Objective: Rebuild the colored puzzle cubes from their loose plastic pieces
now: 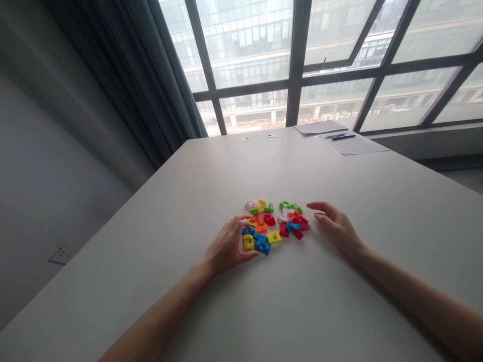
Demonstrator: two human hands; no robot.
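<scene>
Several small plastic building pieces in blue, yellow, red, orange, green and white lie in two loose clusters on the white table. My left hand (229,245) curves around the left side of the left cluster, thumb and fingers apart, close to a yellow piece (248,242) and a blue piece (262,247). Whether its fingertips touch the pieces I cannot tell. My right hand (337,227) is to the right of the other cluster, fingers apart and holding nothing. Nearest to it are red pieces (301,220) and a green piece (297,207).
Papers (320,127) and a sheet (356,145) with a blue pen (343,137) lie at the table's far right. Two white round covers (271,135) sit near the back edge. Beyond are a large window and a dark curtain (151,75); a wall socket (62,255) is on the left.
</scene>
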